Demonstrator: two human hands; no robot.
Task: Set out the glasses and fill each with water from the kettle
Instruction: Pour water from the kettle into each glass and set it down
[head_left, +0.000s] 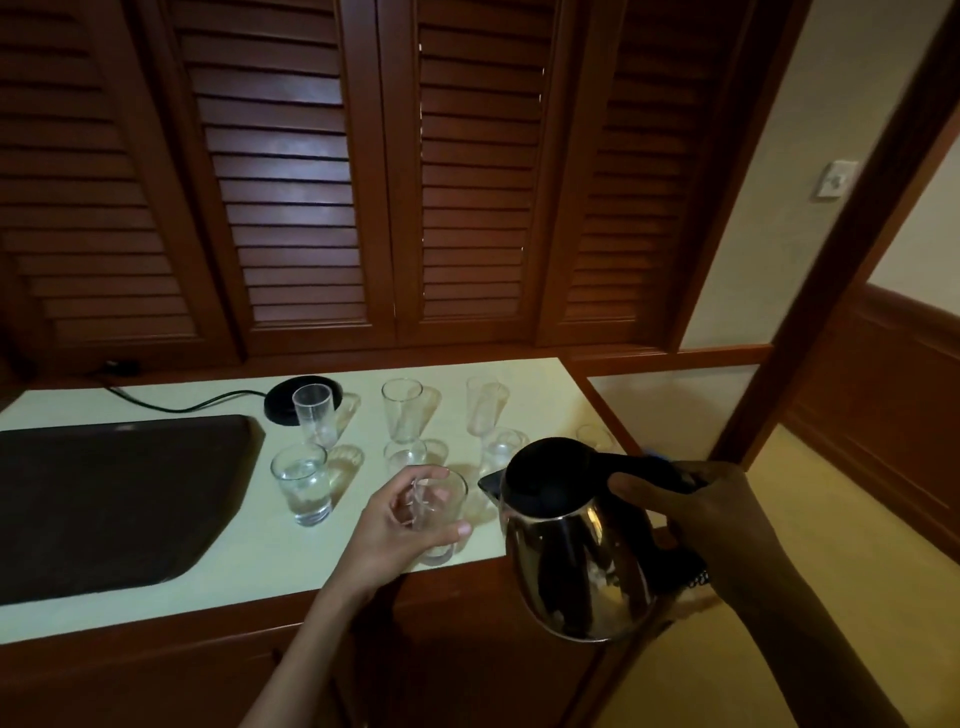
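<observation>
Countertop (291, 566) pale; dark tray (104, 499) left, louvered shutters (291, 171) behind.

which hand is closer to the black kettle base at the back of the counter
Left. The left hand, wrapped around a glass near the counter's front edge, is nearer the kettle base. The right hand holds the kettle by its handle, farther right, off the counter's corner.

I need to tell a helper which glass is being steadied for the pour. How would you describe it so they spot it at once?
Start at the pale countertop in front of the louvred wooden doors. Go to its front edge, just left of the steel kettle held in the right hand. The short glass there is the only one with a hand on it: the left hand wraps it, right below the kettle's spout.
</observation>
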